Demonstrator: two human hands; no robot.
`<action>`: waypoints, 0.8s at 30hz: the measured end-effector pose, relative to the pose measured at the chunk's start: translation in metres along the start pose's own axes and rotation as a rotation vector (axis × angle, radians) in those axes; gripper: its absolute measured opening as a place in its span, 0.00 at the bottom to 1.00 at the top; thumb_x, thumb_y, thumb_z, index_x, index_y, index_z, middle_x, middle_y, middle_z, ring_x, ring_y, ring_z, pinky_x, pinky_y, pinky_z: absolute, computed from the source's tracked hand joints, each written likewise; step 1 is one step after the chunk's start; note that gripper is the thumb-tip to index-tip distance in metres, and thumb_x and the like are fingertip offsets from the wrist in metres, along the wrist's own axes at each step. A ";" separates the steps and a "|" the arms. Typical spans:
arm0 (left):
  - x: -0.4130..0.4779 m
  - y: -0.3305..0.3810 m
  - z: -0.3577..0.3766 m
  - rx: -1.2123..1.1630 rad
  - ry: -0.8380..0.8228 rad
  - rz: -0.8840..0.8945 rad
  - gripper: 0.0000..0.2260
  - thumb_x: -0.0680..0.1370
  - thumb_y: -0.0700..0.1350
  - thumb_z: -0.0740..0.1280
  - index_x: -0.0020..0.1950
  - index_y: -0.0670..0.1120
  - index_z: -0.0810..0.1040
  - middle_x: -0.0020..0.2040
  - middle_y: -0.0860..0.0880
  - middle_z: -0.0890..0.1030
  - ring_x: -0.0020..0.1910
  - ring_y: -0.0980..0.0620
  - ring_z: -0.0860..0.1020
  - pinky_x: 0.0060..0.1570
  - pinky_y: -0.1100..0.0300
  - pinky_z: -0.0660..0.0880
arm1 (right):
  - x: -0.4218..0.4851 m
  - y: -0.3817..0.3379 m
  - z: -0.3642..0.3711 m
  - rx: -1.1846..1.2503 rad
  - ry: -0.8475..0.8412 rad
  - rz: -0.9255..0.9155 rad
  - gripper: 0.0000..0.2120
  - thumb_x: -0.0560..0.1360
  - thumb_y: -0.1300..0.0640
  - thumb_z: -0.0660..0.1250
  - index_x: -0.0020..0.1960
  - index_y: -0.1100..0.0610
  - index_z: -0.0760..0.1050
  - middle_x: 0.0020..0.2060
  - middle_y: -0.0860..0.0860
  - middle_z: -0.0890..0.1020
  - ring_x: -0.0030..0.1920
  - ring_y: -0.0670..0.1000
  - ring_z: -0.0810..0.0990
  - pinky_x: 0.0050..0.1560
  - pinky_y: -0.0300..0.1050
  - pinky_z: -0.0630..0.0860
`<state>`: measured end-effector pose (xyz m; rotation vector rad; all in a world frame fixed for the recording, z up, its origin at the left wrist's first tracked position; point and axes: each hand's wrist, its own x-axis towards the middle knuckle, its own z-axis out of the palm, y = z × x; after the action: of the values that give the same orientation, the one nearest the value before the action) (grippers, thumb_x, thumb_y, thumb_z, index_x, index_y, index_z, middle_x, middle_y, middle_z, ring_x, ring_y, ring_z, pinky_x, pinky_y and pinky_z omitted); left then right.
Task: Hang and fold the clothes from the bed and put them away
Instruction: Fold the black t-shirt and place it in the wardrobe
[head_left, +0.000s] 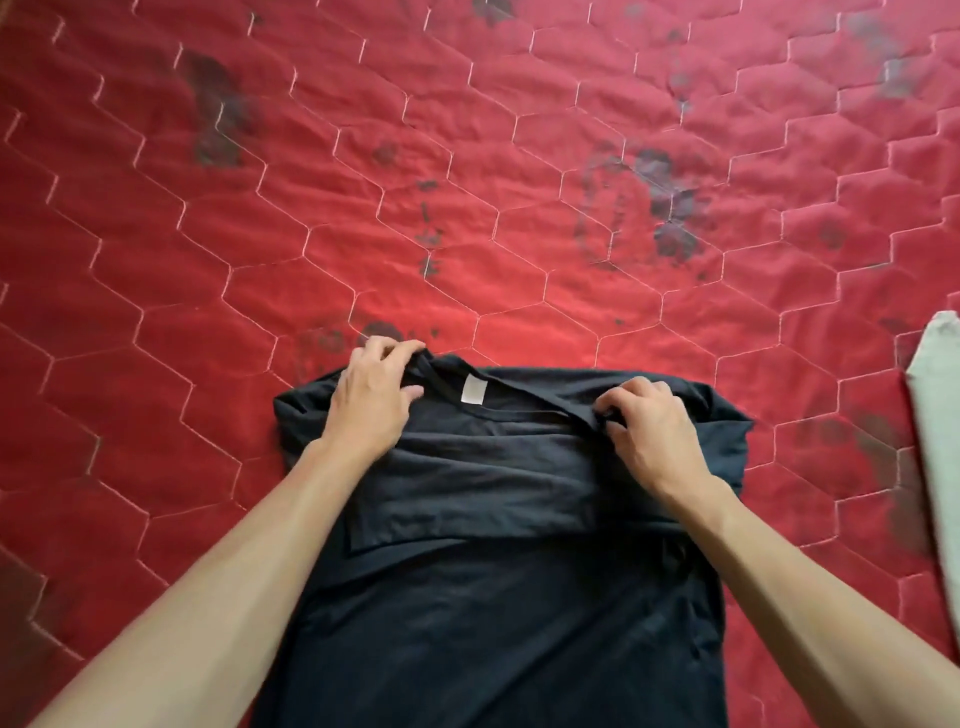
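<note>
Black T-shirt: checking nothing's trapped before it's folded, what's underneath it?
The black T-shirt lies on the red quilted bedspread, which shows beside and beyond it. Anything directly beneath the fabric is covered and cannot be seen.

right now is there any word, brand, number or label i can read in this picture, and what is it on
No text can be read anywhere.
Tag inside the collar of the dark shirt: white, looks blank or too blurred to read.
Red quilt: only stitched hexagons and dark blotches, no words.
Pale cloth at the right edge: no text shows.
</note>
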<state>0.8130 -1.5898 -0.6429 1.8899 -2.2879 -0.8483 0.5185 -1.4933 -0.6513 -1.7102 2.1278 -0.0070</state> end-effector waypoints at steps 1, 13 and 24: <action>0.006 0.000 0.001 0.013 -0.010 -0.022 0.24 0.76 0.43 0.72 0.71 0.50 0.71 0.59 0.46 0.75 0.59 0.43 0.73 0.61 0.48 0.70 | 0.005 0.002 0.000 0.026 0.037 -0.045 0.08 0.71 0.63 0.73 0.49 0.56 0.83 0.46 0.55 0.82 0.48 0.63 0.76 0.48 0.54 0.73; 0.085 0.002 -0.046 -0.223 -0.081 -0.224 0.08 0.66 0.45 0.80 0.39 0.50 0.83 0.37 0.53 0.80 0.44 0.50 0.77 0.48 0.58 0.71 | 0.103 0.003 -0.078 0.424 -0.017 0.096 0.11 0.77 0.48 0.69 0.47 0.55 0.85 0.44 0.52 0.85 0.41 0.47 0.80 0.46 0.40 0.72; 0.084 -0.015 -0.046 -0.467 0.017 -0.163 0.17 0.70 0.31 0.75 0.38 0.51 0.74 0.40 0.50 0.82 0.38 0.58 0.79 0.46 0.66 0.75 | 0.086 0.005 -0.048 0.450 0.080 0.099 0.07 0.71 0.53 0.76 0.42 0.53 0.79 0.37 0.50 0.80 0.38 0.50 0.75 0.38 0.38 0.65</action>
<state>0.8223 -1.6862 -0.6352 1.8624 -1.7367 -1.2473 0.4843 -1.5850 -0.6349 -1.3589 2.0646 -0.4951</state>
